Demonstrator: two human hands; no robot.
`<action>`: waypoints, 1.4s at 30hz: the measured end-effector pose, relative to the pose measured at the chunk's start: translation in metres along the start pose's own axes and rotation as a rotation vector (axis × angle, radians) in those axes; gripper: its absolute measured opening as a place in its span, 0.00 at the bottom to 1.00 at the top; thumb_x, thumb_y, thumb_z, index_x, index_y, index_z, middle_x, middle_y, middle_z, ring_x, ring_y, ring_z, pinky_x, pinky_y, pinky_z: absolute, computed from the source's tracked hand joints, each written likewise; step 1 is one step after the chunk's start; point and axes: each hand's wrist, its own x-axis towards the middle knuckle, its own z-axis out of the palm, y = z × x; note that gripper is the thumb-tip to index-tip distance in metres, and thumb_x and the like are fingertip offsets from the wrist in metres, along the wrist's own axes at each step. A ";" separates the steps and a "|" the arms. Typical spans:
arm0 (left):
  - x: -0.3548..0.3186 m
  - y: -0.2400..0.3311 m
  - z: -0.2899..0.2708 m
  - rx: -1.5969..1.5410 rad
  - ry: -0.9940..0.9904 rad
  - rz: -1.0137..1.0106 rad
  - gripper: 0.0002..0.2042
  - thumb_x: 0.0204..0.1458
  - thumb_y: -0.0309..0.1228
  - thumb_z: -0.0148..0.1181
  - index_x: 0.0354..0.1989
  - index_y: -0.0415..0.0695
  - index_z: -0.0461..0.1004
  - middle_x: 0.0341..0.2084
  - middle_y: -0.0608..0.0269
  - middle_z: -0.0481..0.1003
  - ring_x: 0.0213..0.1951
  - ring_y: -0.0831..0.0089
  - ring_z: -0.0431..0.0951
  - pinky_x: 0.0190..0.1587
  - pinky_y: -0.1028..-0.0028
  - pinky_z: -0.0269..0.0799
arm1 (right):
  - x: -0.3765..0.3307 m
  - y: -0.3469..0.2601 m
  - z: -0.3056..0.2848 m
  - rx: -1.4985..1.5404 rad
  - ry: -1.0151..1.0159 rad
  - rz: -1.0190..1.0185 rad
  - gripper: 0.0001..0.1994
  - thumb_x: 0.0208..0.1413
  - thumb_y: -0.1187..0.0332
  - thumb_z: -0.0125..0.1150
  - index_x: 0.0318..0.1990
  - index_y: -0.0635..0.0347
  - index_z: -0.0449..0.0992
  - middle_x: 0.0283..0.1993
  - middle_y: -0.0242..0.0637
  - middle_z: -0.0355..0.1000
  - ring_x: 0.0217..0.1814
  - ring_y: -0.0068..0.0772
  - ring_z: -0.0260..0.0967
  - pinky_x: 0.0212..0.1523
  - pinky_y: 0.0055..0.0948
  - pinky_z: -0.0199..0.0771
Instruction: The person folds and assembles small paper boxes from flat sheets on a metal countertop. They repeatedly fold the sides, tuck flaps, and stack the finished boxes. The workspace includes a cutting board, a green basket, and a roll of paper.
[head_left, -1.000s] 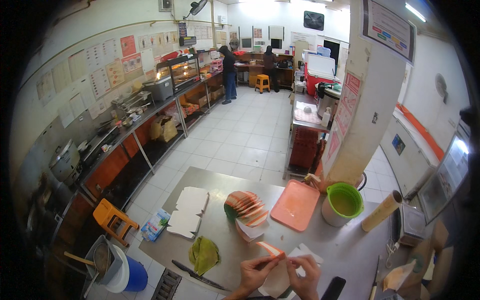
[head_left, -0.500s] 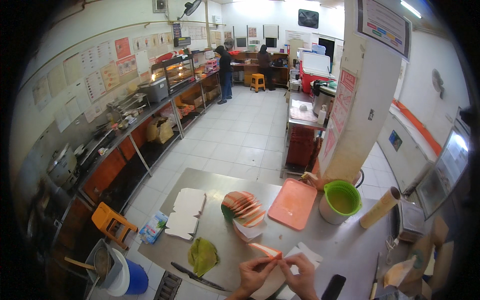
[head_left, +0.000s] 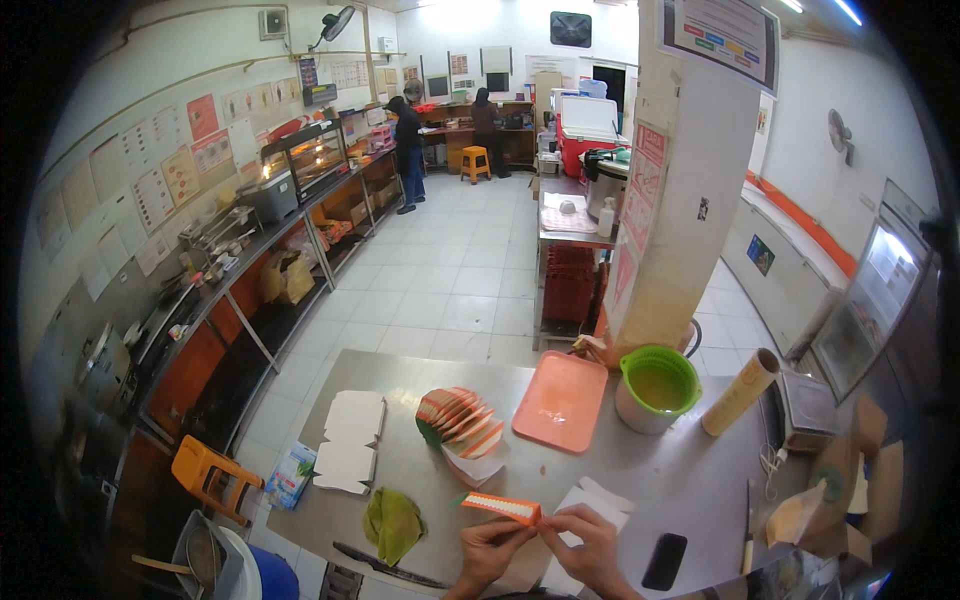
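Observation:
At the near edge of a steel table, a small orange carton [head_left: 505, 507] with a white scalloped edge is held in both hands. My left hand [head_left: 487, 550] grips it from below and the left. My right hand [head_left: 585, 545] pinches its right end, with the fingertips of both hands almost meeting there. Just beyond them stands a fanned stack of nested orange-and-white striped cartons [head_left: 462, 422]. Flat white card blanks [head_left: 606, 503] lie partly under my right hand. More white blanks [head_left: 346, 458] are piled at the table's left.
Around the table lie a green cloth [head_left: 394, 525], a dark knife [head_left: 390, 566], a phone [head_left: 665, 562] and a pink tray [head_left: 560, 402]. A bucket with a green basket [head_left: 658, 385] and a cardboard tube [head_left: 741, 393] stand right. Two people [head_left: 408, 150] stand far back.
The carton has turned in my hands, so its white scalloped edge now shows. My view has shifted right, moving the whole scene leftward in the picture.

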 end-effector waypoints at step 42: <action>-0.003 0.005 0.036 0.148 0.120 0.039 0.16 0.67 0.24 0.60 0.62 0.35 0.78 0.54 0.60 0.82 0.53 0.76 0.79 0.60 0.74 0.72 | -0.005 0.029 0.019 0.114 0.136 0.120 0.08 0.58 0.70 0.75 0.42 0.63 0.87 0.34 0.37 0.79 0.29 0.25 0.78 0.32 0.25 0.79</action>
